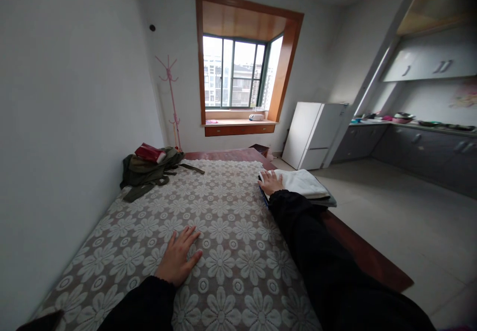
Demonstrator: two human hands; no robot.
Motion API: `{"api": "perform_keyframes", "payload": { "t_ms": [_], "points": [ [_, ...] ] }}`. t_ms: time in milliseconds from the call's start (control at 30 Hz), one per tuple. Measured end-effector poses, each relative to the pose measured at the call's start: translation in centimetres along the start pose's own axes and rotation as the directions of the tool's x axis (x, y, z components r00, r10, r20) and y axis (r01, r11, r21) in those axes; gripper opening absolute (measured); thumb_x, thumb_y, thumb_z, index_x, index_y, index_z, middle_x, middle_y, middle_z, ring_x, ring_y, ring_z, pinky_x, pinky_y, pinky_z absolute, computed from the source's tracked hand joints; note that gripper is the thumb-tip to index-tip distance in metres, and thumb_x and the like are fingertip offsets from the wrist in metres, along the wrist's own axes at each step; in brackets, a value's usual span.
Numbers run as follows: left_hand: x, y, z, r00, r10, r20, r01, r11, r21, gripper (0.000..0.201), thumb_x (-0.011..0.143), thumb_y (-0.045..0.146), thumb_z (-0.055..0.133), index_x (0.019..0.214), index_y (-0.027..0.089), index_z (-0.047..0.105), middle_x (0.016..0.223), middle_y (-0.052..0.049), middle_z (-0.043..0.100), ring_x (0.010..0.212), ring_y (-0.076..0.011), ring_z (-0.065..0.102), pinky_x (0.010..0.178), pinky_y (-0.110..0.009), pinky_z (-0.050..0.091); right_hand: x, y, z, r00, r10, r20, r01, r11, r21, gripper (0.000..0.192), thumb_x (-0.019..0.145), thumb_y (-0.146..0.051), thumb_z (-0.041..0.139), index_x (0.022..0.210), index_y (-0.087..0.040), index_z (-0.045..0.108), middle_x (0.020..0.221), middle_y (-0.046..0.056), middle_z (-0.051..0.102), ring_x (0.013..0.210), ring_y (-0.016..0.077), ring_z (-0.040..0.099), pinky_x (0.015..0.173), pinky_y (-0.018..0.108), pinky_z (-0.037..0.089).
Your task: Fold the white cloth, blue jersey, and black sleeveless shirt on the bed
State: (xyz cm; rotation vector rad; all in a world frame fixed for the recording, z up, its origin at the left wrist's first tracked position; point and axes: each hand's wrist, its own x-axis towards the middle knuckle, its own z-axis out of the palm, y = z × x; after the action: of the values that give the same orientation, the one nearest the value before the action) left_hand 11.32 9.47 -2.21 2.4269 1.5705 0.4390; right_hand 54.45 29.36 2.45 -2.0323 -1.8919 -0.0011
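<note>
Right hand: palm down on the left edge of the folded cloth stack, fingers slightly parted and laid on the white cloth at its top.
Left hand: resting palm down on the tablecloth, fingers spread and thumb held out to the side, gripping nothing.
Sleeves: black on both arms, the right one stretched well forward, the left one bent nearer the body.
Folded cloth stack: at the right edge of the counter, white uppermost, grey and darker layers showing beneath.
Tablecloth: grey-brown with raised pale flowers and small rings; reddish-brown wood shows beyond it at the far end and along the right side.
Backpack: olive green, slumped at the far left against the wall, straps trailing over the tablecloth, a red package on top.
Coat rack: pink, standing in the corner behind the backpack.
Window: wood-framed bay straight ahead.
Refrigerator: white, beyond the stack, beside the grey kitchen cabinets.
</note>
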Motion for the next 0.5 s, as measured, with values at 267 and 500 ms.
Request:
{"api": "perform_keyframes", "payload": {
  "t_ms": [267,500],
  "points": [
    [0.1,0.6,-0.6,0.999,-0.039,0.021,0.039,0.999,-0.003,0.051,0.094,0.049,0.045,0.139,0.028,0.054,0.156,-0.006,0.046,0.147,-0.0264,0.034,0.122,-0.057,0.018,-6.6,-6.4,-0.9,0.999,0.002,0.052,-0.044,0.546,0.837,0.029,0.08,-0.029,0.069,0.109,-0.024,0.07,0.143,0.008,0.057,0.141,0.0292,0.038,0.121,0.049,0.022],
    [0.1,0.8,-0.6,0.998,-0.046,0.032,0.045,0.999,0.02,0.051,0.093,0.045,0.044,0.139,0.026,0.055,0.156,-0.006,0.045,0.148,-0.0256,0.033,0.122,-0.057,0.017,-14.5,-5.9,2.2,0.885,0.299,0.356,-0.334,-0.122,0.934,0.02,0.093,-0.042,0.05,0.09,-0.023,0.055,0.094,0.006,0.064,0.094,0.0196,0.068,0.085,0.038,0.06]
  ]
}}
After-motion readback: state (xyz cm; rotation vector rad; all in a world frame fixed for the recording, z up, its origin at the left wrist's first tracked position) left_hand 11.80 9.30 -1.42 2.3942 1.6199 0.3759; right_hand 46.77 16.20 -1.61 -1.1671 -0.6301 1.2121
